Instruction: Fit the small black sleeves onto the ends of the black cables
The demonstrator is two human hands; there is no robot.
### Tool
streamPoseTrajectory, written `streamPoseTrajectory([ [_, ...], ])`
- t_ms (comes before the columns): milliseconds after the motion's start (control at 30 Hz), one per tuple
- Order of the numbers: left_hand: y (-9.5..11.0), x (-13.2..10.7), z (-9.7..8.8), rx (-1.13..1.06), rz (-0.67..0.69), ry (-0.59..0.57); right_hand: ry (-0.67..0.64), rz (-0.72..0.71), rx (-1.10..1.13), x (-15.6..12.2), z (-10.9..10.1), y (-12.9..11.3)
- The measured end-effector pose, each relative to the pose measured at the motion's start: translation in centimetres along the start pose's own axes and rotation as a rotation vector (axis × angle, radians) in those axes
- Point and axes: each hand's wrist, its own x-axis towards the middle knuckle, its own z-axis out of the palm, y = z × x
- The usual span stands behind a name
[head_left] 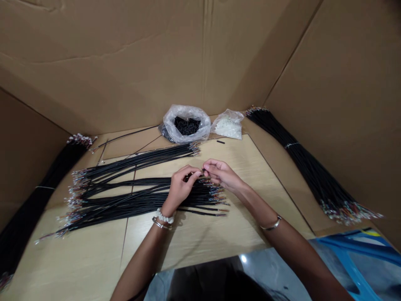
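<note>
My left hand [181, 186] and my right hand [220, 173] meet fingertip to fingertip above a spread of black cables [134, 194] on the wooden table [203, 238]. Both hands are pinched shut around the end of one black cable [200, 173] between them. What the right fingertips hold besides that cable end is too small to make out. The cables fan out to the left, with coloured wire ends at both tips. I wear bracelets on both wrists.
A clear bag of small black parts [187, 124] and a bag of small white parts [227, 124] stand at the back. Tied black cable bundles lie along the left [28, 209] and right [310, 167] cardboard walls. A blue plastic item [360, 255] sits at lower right.
</note>
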Motion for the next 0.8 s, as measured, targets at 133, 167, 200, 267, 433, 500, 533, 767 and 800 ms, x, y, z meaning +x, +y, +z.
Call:
streamPoseTrajectory([
  [133,0.0,0.1,-0.1,-0.021,-0.031,0.012,-0.004,-0.002,0.026,-0.1,0.2,0.0],
  [167,0.1,0.1,-0.2,-0.025,-0.034,0.017,-0.005,-0.003,0.035,-0.1,0.2,0.1],
  [200,0.1,0.1,-0.2,-0.024,-0.034,0.021,-0.006,-0.006,0.042,-0.1,0.3,0.1],
  [267,0.2,0.1,-0.2,-0.008,-0.021,0.028,0.001,-0.016,0.047,-0.1,0.4,0.1],
  [433,0.3,-0.2,-0.2,0.096,0.047,0.019,0.046,-0.027,0.044,-0.2,0.6,0.1],
  [500,0.3,-0.3,-0.3,0.142,0.068,0.009,0.059,-0.033,0.042,-0.3,0.7,0.1],
  [533,0.3,-0.3,-0.3,0.170,0.079,0.006,0.063,-0.038,0.040,-0.3,0.8,0.1],
  [767,0.1,-0.5,-0.6,0.456,0.208,-0.005,0.094,-0.058,0.059,-0.2,1.2,0.3],
  [800,0.1,-0.5,-0.6,0.486,0.217,-0.006,0.099,-0.061,0.065,-0.2,1.2,0.4],
])
